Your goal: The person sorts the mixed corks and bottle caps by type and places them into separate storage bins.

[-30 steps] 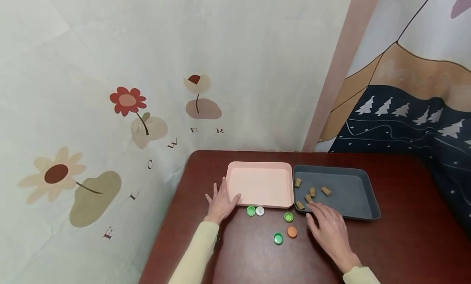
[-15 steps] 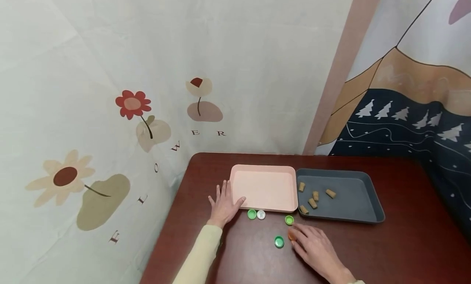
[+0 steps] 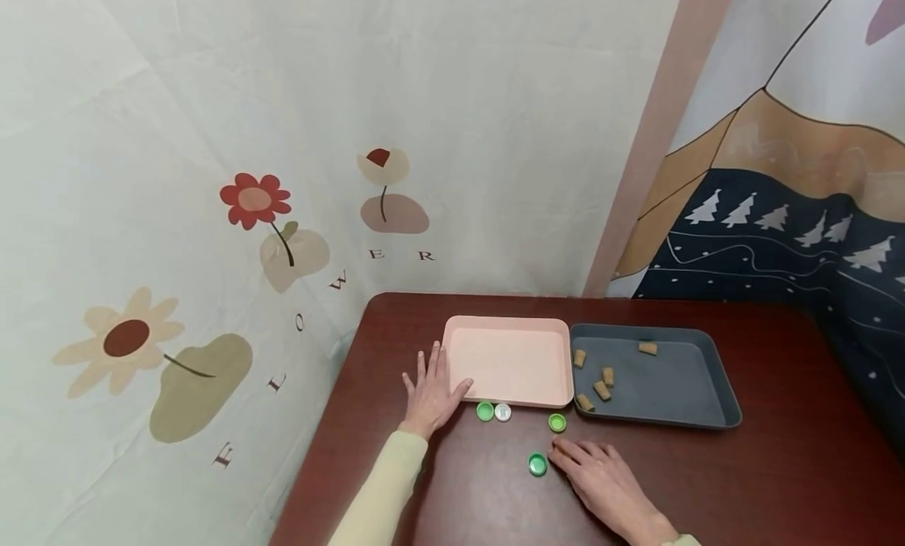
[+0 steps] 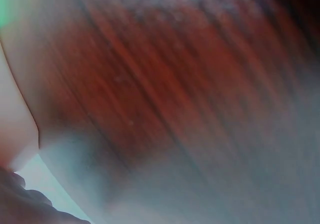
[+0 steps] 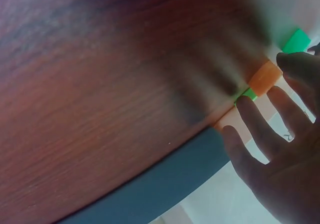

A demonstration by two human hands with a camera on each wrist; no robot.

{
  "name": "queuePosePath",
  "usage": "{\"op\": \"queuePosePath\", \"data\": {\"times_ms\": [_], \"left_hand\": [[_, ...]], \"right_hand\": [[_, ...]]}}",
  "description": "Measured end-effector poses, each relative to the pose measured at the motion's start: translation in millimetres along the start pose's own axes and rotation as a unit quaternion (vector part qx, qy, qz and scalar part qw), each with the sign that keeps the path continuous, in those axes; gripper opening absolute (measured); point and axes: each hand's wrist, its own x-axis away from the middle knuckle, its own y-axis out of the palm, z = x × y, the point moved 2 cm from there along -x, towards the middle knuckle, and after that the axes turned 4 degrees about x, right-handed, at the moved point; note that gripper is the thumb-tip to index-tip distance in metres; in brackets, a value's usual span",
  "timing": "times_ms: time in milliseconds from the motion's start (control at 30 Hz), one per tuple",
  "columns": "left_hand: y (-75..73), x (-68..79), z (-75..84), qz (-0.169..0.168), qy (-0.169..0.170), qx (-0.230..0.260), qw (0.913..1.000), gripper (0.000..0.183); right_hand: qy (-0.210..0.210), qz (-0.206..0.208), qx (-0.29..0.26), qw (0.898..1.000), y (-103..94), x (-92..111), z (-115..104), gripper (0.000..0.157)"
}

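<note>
My left hand (image 3: pixel 429 397) lies with spread, straight fingers at the left edge of the pink tray (image 3: pixel 509 399), its thumb over the front left corner. In front of the grey tray, my right hand (image 3: pixel 601 483) holds an orange bottle cap (image 5: pixel 265 78) between thumb and fingertips, low over the table. From the head view the fingers hide most of that cap. A dark green cap (image 3: pixel 537 464) sits just left of these fingertips, and a light green cap (image 3: pixel 557 423) lies beyond them. Another green cap (image 3: pixel 485 411) and a white cap (image 3: pixel 503 412) lie along the pink tray's front edge.
To the right of the pink tray stands the grey tray (image 3: pixel 679 389), side by side with it. Several brown cork-like pieces (image 3: pixel 602 390) lie inside, mostly toward its left end. A printed curtain (image 3: pixel 495 137) hangs behind the dark red table (image 3: pixel 481 499).
My right hand has come from the grey tray's front edge down to the orange cap and now pinches it. One cork-like piece has shifted toward the grey tray's back. My left hand stays put.
</note>
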Motion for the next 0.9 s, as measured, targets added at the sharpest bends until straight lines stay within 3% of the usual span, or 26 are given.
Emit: {"op": "queuePosePath", "data": {"times_ms": [367, 533, 767, 900], "left_hand": [[2.8, -0.5, -1.4, 0.009, -0.007, 0.023, 0.9997, 0.1], [4.4, -0.9, -1.7, 0.006, -0.01, 0.029, 0.9995, 0.099], [4.1, -2.6, -1.0, 0.005, -0.016, 0.032, 0.9994, 0.098], [4.8, -3.1, -1.7, 0.001, -0.018, 0.03, 0.9994, 0.098]], "right_hand": [[0.019, -0.03, -0.031, 0.999, 2.8, -1.2, 3.0, 0.04], [0.025, -0.024, -0.027, 0.999, 3.6, -1.1, 4.2, 0.039], [0.02, 0.041, 0.008, 0.999, 1.9, -0.1, 5.6, 0.038], [0.03, 0.1, -0.008, 0.995, -4.2, -0.8, 8.5, 0.04]]}}
